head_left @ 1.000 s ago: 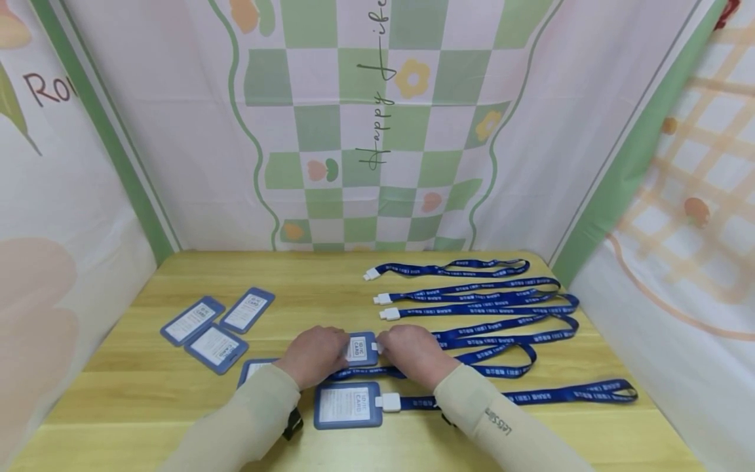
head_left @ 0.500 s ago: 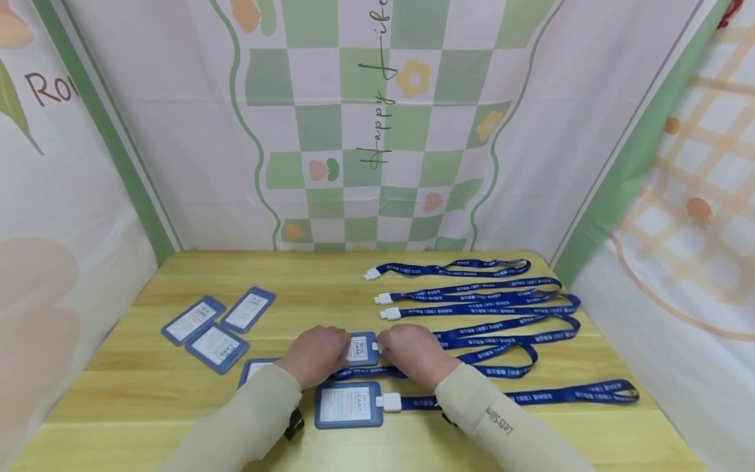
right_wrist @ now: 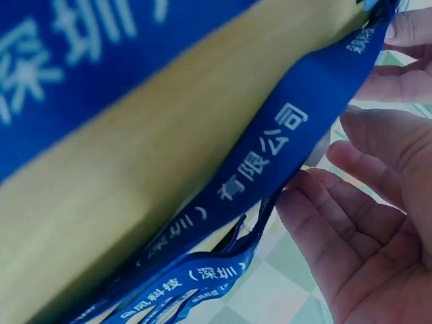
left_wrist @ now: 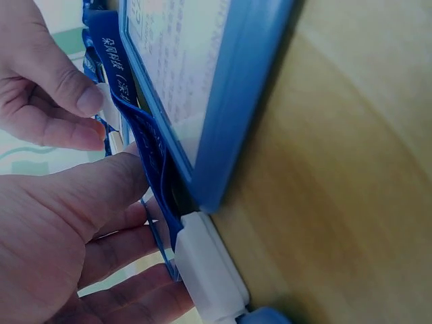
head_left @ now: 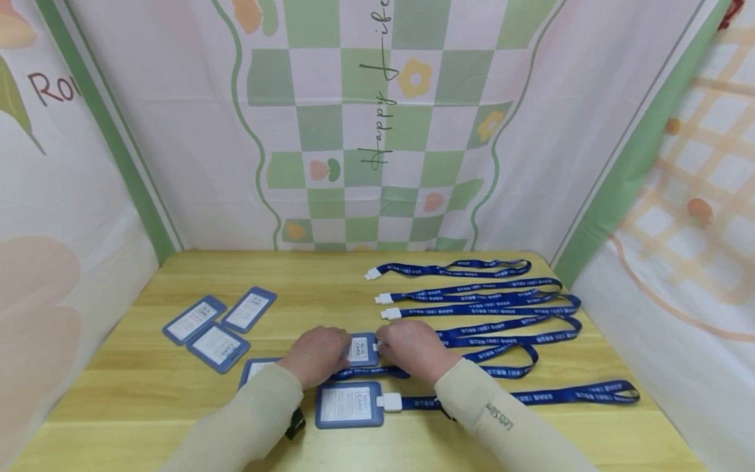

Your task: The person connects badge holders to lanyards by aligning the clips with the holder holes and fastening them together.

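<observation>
In the head view my left hand grips the left end of a blue-framed badge holder lying crosswise at the middle of the table. At its right end my right hand pinches the white clip of a blue lanyard, mostly hidden by the fingers. The two hands face each other closely in the left wrist view, the right hand above. From the right wrist, a printed lanyard strap runs beside my curled fingers. Just nearer me lies another badge holder, joined to a lanyard by a white clip.
Three loose badge holders lie at the left, and another badge holder is partly under my left forearm. Several blue lanyards with white clips spread across the right side. Printed cloth hangs behind the wooden table.
My right hand has lifted very slightly at the knuckles. My left hand and the badge holder stay in place, and the other things have not moved.
</observation>
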Tool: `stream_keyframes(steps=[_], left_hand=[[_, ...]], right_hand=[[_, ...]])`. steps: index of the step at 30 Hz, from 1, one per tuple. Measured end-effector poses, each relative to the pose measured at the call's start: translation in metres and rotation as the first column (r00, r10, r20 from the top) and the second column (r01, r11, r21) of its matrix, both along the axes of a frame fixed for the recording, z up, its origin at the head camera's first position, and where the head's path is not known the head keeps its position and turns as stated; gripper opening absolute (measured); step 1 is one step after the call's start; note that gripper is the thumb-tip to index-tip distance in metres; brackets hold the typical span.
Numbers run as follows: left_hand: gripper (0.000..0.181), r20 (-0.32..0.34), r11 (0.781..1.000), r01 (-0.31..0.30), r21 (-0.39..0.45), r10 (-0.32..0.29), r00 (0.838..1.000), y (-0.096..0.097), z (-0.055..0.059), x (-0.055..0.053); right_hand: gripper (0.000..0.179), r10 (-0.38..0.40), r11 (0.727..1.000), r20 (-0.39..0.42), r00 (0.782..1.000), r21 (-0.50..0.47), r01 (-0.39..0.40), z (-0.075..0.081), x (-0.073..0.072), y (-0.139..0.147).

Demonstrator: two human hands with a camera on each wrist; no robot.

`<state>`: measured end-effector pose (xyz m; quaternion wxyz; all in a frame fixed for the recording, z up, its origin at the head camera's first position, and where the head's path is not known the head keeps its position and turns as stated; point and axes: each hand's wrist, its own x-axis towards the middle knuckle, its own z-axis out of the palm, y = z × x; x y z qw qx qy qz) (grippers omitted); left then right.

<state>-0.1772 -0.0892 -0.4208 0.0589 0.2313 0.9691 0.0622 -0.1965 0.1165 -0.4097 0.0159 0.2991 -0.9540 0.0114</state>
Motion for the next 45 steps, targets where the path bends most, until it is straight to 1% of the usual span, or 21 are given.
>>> stream_keyframes(steps=[4,7,15,20,22,26,33,41,45], left_hand=[[0.035,-0.001,1.0,0.005,-0.004,-0.005,1.0,-0.001,0.0,-0.001],[0.035,-0.007,1.0,0.01,-0.007,-0.01,1.0,-0.001,-0.001,-0.001],[0.035,-0.015,1.0,0.015,0.001,-0.015,1.0,-0.002,0.0,-0.001],[0.034,-0.02,1.0,0.018,0.0,-0.018,1.0,-0.003,0.0,-0.001],[0.034,-0.021,1.0,0.017,-0.001,-0.017,1.0,-0.003,-0.001,-0.001],[0.035,-0.021,1.0,0.015,-0.001,-0.015,1.0,-0.003,-0.001,-0.002],[0.033,-0.022,1.0,0.019,0.006,-0.019,1.0,-0.004,-0.001,-0.002],[0.032,-0.032,1.0,0.03,0.001,-0.03,0.999,-0.004,0.001,0.0],[0.034,-0.032,1.0,0.029,-0.003,-0.029,0.999,-0.004,0.001,0.0]], right_hand=[[0.013,-0.037,0.999,0.031,0.999,0.004,0.037,0.005,-0.004,0.001],[0.016,-0.061,0.998,0.028,0.998,0.007,0.061,0.007,-0.009,0.002],[0.019,-0.094,0.994,0.004,0.996,-0.048,0.094,0.013,-0.023,0.009],[0.025,-0.127,0.992,0.008,0.992,-0.026,0.127,0.015,-0.03,0.011],[0.027,-0.146,0.989,0.021,0.989,-0.02,0.146,0.015,-0.033,0.011],[0.026,-0.157,0.987,0.03,0.987,-0.019,0.158,0.013,-0.038,0.011],[0.027,-0.165,0.986,0.011,0.986,0.008,0.165,0.007,-0.044,0.012],[0.026,-0.173,0.984,0.033,0.984,0.05,0.171,0.003,-0.047,0.012],[0.025,-0.171,0.985,0.05,0.984,0.047,0.168,0.002,-0.048,0.011]])
